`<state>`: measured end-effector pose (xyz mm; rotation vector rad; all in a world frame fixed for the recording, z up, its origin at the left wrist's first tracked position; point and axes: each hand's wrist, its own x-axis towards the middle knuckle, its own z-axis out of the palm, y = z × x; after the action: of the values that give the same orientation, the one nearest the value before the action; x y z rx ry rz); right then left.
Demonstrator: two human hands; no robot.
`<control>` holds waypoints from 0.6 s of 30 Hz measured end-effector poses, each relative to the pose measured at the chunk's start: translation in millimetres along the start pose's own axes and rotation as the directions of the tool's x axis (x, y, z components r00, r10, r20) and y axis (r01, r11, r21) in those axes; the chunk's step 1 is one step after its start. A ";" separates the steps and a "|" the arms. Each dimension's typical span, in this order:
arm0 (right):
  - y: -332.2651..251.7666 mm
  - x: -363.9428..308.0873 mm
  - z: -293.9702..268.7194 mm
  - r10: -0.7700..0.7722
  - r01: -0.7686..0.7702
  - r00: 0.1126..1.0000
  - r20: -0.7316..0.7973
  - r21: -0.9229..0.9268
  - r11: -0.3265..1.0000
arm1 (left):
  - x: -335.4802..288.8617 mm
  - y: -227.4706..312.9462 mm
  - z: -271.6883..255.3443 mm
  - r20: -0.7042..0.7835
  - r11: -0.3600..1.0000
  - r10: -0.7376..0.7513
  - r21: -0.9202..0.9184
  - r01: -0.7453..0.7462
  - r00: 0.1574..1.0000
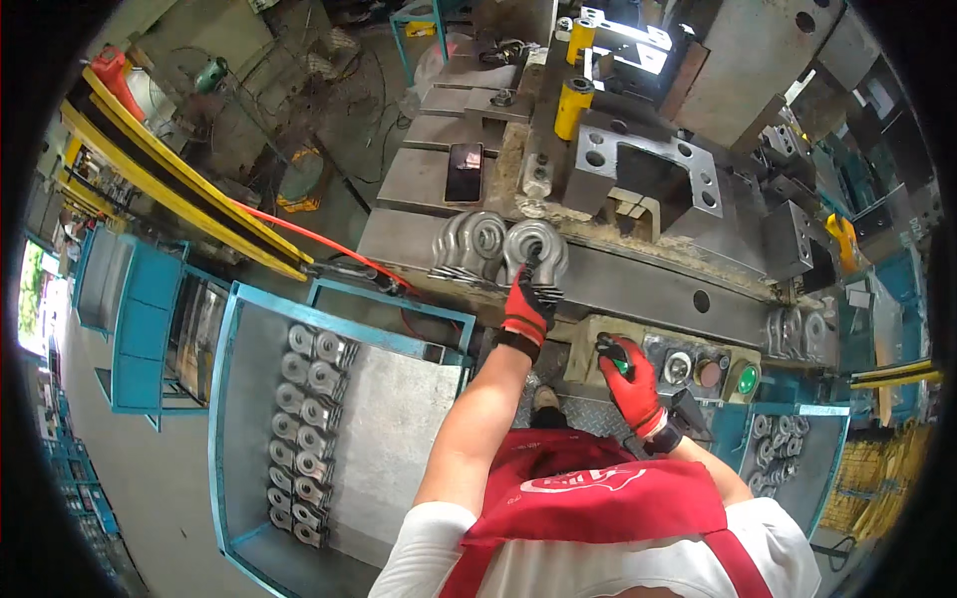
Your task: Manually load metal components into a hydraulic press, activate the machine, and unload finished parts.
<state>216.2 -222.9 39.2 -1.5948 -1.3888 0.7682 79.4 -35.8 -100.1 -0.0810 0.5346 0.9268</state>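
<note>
My left hand (pixel 527 305), in a red glove with black fingertips, reaches forward to a stack of ring-ended metal parts (pixel 531 240). Its fingers are closed at the front part, one at the ring's hole; the rest of the grip is partly hidden. A second stack of the same parts (pixel 480 239) leans just to the left. My right hand (pixel 630 381), gloved alike, lies over the left end of the control panel (pixel 655 351), fingers apart over a green button (pixel 622 366) that it partly covers.
A phone (pixel 465 173) lies on the machine bed beyond the stacks. At left stands a blue-framed bin (pixel 227 419) with rows of similar parts; another bin (pixel 835 458) is at right. A metal die block (pixel 643 164) and yellow posts (pixel 573 108) rise ahead. A green button (pixel 747 380) sits at the panel's right end.
</note>
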 end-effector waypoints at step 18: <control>3.9 43.8 -6.1 -0.106 0.071 0.976 0.192 0.184 0.980 | -112.8 -60.3 -44.2 0.178 0.798 0.568 0.122 -0.590 0.804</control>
<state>231.6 -181.3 42.1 -1.3384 -1.4804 0.9912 54.4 -168.6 -94.8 0.3225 0.5212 1.4743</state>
